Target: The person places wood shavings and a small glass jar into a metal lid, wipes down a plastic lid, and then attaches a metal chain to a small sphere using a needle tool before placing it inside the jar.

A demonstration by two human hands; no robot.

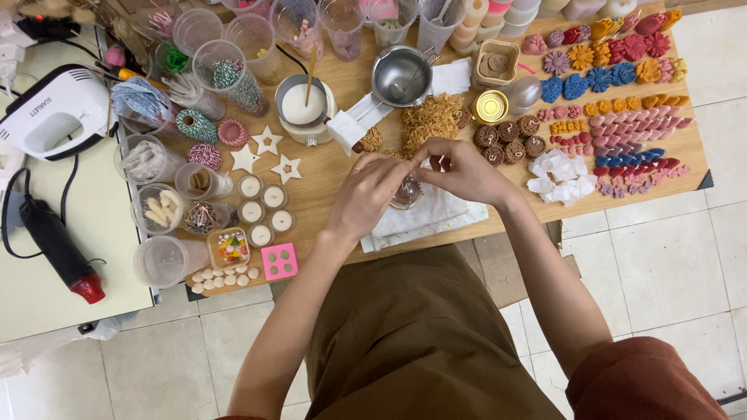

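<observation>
Hands meet over small clear glass jar (406, 194) on white paper towel (436, 218). Left hand (366, 194) fingers curled, pinch unclear; right hand (463, 171) pinching tiny dark-red piece (437, 163). Wooden table (327, 167).

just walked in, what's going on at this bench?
A person seated at a wooden table has both hands together over a small clear glass jar that sits on a white cloth. The left hand and right hand pinch something small above it; what it is cannot be told. Around them lie dried flowers, small white candles, a metal pouring pot and rows of coloured wax flowers.
</observation>
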